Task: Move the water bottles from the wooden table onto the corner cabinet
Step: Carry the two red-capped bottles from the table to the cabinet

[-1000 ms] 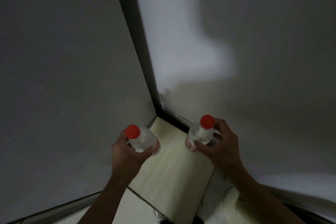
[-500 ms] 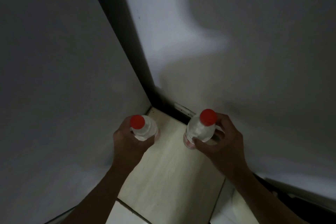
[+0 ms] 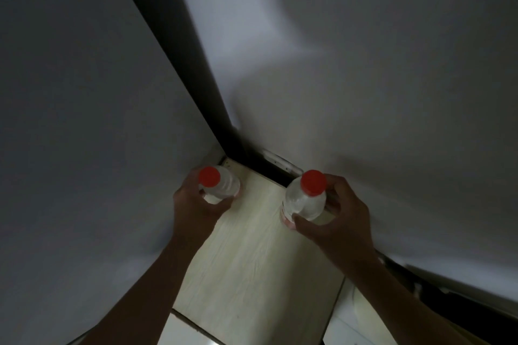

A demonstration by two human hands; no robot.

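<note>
I hold one bottle [image 3: 221, 185] in my left hand [image 3: 196, 204] and another bottle [image 3: 307, 200] in my right hand [image 3: 336, 216], fingers wrapped around each, over the corner cabinet [image 3: 252, 260]; next I must lower both upright.

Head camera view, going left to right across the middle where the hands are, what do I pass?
Left wall → left hand → left bottle → pale wooden cabinet top → right bottle → right hand → right wall.

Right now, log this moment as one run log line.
left hand grips left water bottle | right hand grips right water bottle | both red-capped, upright over corner cabinet top | contact with top: cannot tell
</note>
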